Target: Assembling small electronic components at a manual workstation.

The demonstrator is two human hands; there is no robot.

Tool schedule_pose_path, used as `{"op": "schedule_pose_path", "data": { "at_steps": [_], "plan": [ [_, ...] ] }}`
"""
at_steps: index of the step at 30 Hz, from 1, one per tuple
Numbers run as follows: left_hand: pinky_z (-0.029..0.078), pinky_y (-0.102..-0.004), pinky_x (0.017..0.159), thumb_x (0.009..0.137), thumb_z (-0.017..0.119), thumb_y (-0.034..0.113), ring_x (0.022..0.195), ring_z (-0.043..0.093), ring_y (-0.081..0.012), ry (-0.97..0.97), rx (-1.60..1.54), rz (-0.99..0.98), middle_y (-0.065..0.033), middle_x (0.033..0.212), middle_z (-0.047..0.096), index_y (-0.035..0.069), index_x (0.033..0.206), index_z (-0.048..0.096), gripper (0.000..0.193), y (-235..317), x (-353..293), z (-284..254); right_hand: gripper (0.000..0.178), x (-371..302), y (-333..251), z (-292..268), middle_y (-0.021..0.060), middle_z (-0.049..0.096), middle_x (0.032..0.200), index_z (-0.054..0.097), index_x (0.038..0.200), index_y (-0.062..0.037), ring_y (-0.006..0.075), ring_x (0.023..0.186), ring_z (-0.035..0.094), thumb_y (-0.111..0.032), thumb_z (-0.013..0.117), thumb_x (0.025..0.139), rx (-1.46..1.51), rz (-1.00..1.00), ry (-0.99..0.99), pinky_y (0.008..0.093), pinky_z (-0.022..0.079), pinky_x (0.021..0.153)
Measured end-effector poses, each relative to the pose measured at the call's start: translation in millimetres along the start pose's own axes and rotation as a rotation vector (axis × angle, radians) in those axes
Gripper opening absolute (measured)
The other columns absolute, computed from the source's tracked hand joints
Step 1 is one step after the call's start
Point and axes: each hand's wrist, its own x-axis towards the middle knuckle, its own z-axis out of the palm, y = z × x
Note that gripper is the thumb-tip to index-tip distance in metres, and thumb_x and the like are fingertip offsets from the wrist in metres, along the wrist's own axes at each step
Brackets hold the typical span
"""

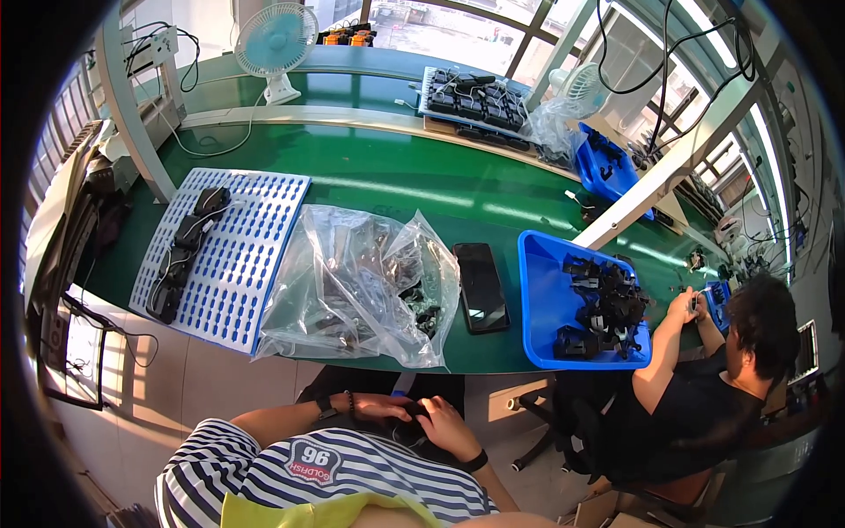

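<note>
Close to my body, below the front edge of the green table, my left hand (378,406) and my right hand (447,429) meet. Between their fingers is a small black part (415,409), partly hidden; a thin pale wire shows just below it. Both hands are closed on this part. Beyond them on the table lies a clear plastic bag (339,290) with dark pieces inside. A black smartphone (481,289) rests to its right. Further right, a blue bin (539,299) contains a heap of black plastic parts (603,304).
At left, a white perforated tray (238,255) carries a row of black wired units (187,246). A fan (275,44) and a loaded tray (471,99) stand at the back. A slanted metal post (642,189) crosses the right side. A co-worker (704,387) sits at right.
</note>
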Motion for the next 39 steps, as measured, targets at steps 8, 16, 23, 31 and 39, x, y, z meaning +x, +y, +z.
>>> {"op": "schedule_pose_path", "data": {
  "at_steps": [8, 16, 23, 31, 39],
  "plan": [
    [0.051, -0.0342, 0.089, 0.101, 0.055, 0.048, 0.119, 0.054, -0.0171, -0.01, 0.037, 0.006, -0.0094, 0.138, 0.057, 0.01, 0.155, 0.036, 0.069, -14, 8, -6, 0.022, 2, 0, -2, 0.0156, 0.062, 0.101, 0.063, 0.107, -0.0035, 0.0377, 0.098, 0.063, -0.021, 0.063, 0.094, 0.017, 0.031, 0.008, 0.0469, 0.051, 0.082],
    [0.05, -0.0339, 0.091, 0.101, 0.056, 0.044, 0.119, 0.054, -0.0157, 0.017, -0.041, 0.014, -0.0077, 0.138, 0.056, 0.012, 0.155, 0.037, 0.065, -16, 9, -6, 0.022, 2, -7, 5, 0.0144, 0.062, 0.099, 0.063, 0.106, -0.0045, 0.0356, 0.097, 0.064, -0.023, 0.063, 0.094, -0.101, 0.074, 0.01, 0.0468, 0.051, 0.081],
    [0.049, -0.0331, 0.093, 0.101, 0.058, 0.04, 0.118, 0.053, -0.0159, 0.041, -0.173, -0.085, -0.0064, 0.135, 0.057, 0.012, 0.153, 0.038, 0.063, 7, -1, 3, 0.023, 0, -8, 7, 0.0148, 0.062, 0.099, 0.063, 0.107, -0.004, 0.0366, 0.097, 0.064, -0.023, 0.064, 0.094, -0.129, 0.05, 0.008, 0.0475, 0.05, 0.084],
    [0.049, -0.0319, 0.092, 0.101, 0.058, 0.038, 0.114, 0.054, -0.0129, 0.016, -0.195, -0.021, -0.0033, 0.128, 0.059, 0.012, 0.149, 0.043, 0.057, 9, -3, 3, 0.023, -1, -2, 9, 0.0155, 0.062, 0.1, 0.063, 0.109, -0.0052, 0.0354, 0.099, 0.064, -0.022, 0.065, 0.093, -0.053, 0.035, 0.006, 0.0479, 0.049, 0.086],
    [0.048, -0.0318, 0.092, 0.1, 0.058, 0.043, 0.117, 0.053, -0.0141, -0.003, -0.208, -0.002, -0.0048, 0.133, 0.058, 0.01, 0.15, 0.042, 0.062, 7, -2, 4, 0.021, -1, -5, 5, 0.0151, 0.063, 0.101, 0.062, 0.107, -0.0065, 0.034, 0.1, 0.064, -0.02, 0.065, 0.092, -0.05, 0.051, -0.006, 0.0473, 0.048, 0.085]
  ]
}}
